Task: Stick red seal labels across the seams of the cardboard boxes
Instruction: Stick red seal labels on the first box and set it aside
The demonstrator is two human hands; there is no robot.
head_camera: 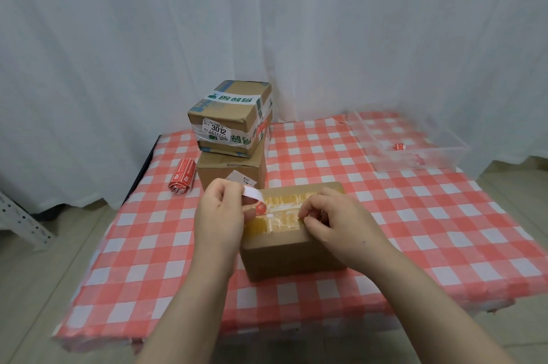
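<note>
A brown cardboard box (281, 251) with yellowish tape on its top stands in the middle of the checked table. My left hand (221, 215) pinches a red seal label (257, 206) with its white backing curling up, over the box's left top edge. My right hand (329, 218) rests on the right part of the top, fingertips pinched at the taped seam; whether it grips the label's other end is hidden. A bundle of red labels (181, 180) lies on the table to the left.
Two more cardboard boxes are stacked behind: a taped one marked 3012 (229, 117) on a plain one (231, 169). A clear plastic tray (406, 141) with red scraps sits at the back right. White curtains hang behind the red-and-white checked table (415, 230).
</note>
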